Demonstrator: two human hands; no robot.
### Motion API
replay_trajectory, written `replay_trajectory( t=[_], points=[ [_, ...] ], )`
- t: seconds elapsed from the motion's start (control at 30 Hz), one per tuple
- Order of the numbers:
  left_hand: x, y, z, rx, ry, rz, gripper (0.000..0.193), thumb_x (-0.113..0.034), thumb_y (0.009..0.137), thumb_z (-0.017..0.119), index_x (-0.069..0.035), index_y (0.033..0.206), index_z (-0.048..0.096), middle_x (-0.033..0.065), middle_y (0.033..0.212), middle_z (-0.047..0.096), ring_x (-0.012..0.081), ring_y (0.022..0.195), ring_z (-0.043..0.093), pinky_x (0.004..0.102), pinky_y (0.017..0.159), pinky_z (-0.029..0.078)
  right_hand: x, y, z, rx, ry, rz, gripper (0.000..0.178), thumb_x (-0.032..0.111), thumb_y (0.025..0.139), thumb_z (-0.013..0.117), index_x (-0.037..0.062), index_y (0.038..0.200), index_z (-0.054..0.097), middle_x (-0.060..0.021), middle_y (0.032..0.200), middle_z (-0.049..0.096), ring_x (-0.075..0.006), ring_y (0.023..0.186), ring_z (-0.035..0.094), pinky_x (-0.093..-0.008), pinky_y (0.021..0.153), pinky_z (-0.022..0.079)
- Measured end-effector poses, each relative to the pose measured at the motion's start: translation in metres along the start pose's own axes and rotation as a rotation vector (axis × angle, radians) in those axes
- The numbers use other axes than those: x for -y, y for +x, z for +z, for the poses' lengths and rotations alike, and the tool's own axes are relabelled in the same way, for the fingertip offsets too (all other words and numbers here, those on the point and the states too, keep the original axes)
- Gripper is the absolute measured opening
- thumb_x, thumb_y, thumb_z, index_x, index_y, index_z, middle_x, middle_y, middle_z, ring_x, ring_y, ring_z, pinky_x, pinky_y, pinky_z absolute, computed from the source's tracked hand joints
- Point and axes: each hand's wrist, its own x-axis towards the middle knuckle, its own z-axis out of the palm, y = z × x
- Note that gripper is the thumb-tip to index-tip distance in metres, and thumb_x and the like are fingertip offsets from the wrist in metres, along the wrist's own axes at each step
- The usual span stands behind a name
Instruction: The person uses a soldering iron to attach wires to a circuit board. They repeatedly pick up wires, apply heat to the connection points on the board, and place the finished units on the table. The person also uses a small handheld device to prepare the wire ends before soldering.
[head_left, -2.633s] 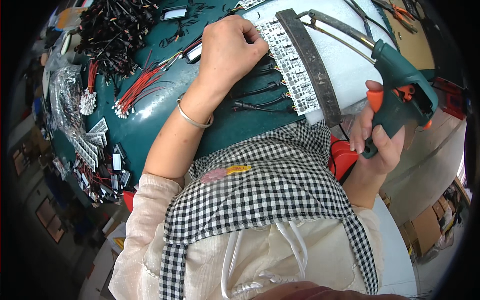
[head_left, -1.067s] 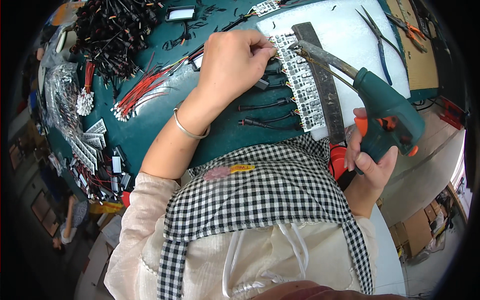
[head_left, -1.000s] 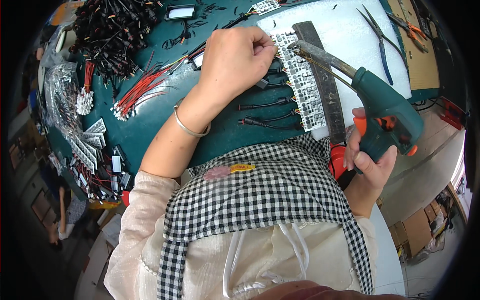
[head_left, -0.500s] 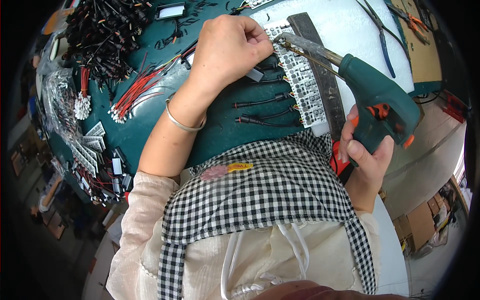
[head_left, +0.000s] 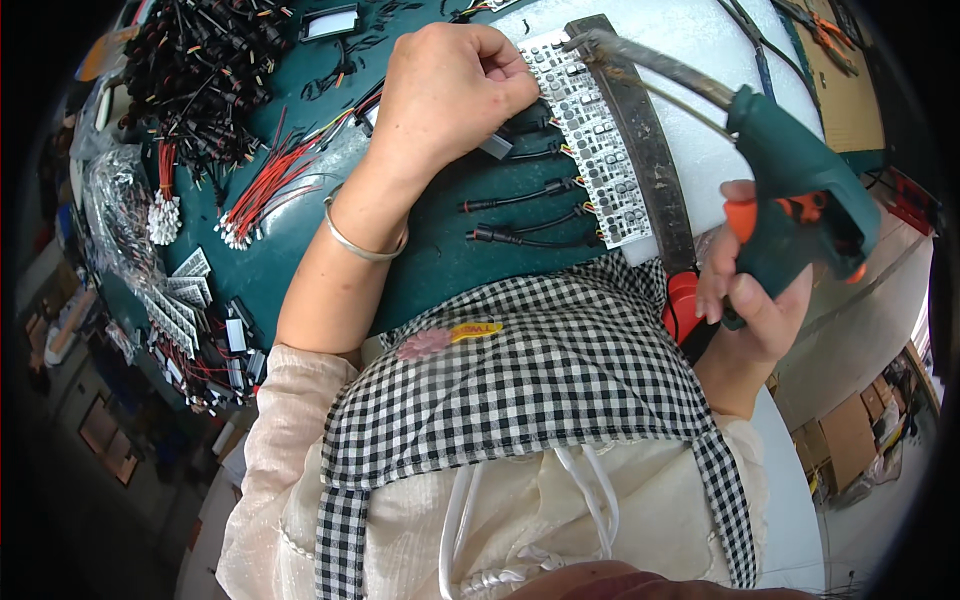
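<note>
The right hand (head_left: 765, 315) is wrapped around the handle of a green pistol-shaped soldering tool (head_left: 782, 145) with orange parts, held above the near right corner of a white foam pad (head_left: 722, 168). The tool's long axis runs aslant: its body sits toward the lower right, and its metal nose and thin side rod point up and to the left, the tip lying over the far end of a black bar (head_left: 640, 140); whether it touches cannot be told. A white circuit board strip (head_left: 603, 150) lies along the pad's left edge, close beside the bar and roughly parallel to it, its long axis running away from the person with the far end leaning left. The left hand (head_left: 450, 95) has thumb and forefinger pinched together at the board's left edge, near its far end; what is between them is hidden. Black cables (head_left: 515, 197) leave that same edge, their connectors pointing left across the green bench (head_left: 430, 262). Small dark lettering is printed on a yellow patch (head_left: 476, 331) on the checked apron (head_left: 520, 400), and the board carries fine markings too small to read. Orange-handled pliers (head_left: 832, 45) lie at the upper right, pointing toward the person.
</note>
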Motion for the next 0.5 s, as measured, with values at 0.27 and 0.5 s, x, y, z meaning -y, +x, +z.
replay_trajectory(
  t=[0.27,0.5],
  points=[
    [0.002,-0.003,0.003,-0.051,-0.006,0.05,0.014,-0.016,0.072,0.07,-0.003,0.075,0.071,0.0009,0.06,0.062,0.0048,0.056,0.055,0.0229,0.054,0.046,-0.001,0.006,-0.009,0.127,0.095,-0.021,0.079,0.022,0.08,0.072,-0.0174,0.132,0.029,-0.0069,0.066,0.049,-0.0118,0.044,0.048,-0.0231,0.041,0.043],
    [0.009,-0.01,0.007,-0.142,0.038,0.063,0.009,-0.015,0.067,0.063,-0.008,0.065,0.069,0.0147,0.062,0.063,0.0318,0.059,0.065,0.0395,0.06,0.053,-0.012,0.001,-0.013,0.163,0.177,-0.053,0.076,0.017,0.083,0.068,-0.0144,0.136,0.023,-0.0061,0.068,0.046,-0.0126,0.043,0.047,-0.0252,0.038,0.041]
  ],
)
